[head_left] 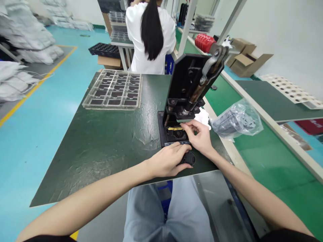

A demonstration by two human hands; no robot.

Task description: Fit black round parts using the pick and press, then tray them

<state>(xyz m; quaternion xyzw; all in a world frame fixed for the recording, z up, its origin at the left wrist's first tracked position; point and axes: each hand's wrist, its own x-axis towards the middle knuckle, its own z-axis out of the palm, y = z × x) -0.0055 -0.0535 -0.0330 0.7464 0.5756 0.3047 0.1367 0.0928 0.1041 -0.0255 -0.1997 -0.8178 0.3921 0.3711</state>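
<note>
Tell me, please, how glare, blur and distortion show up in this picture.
In the head view, pale glare lies on the green tabletop and the clear plastic bag; in the same head view, the white bundles at upper left look soft and smeared; also in the head view, the black press leans, probably from wide-angle stretch and camera tilt.

Turq. flr [63, 70] fills the L side, w/ a yellow line [40, 84] running diag. from the L edge toward the far end. White sacks [27, 37] are piled far L, nr a white far wall [80, 10]. The near table [101, 148] has a dk-green top w/ pale glare. To its R: a long green belt [275, 161], then a side table [257, 90], cardboard bxs [248, 64] & a plain white R wall [290, 37].
</note>
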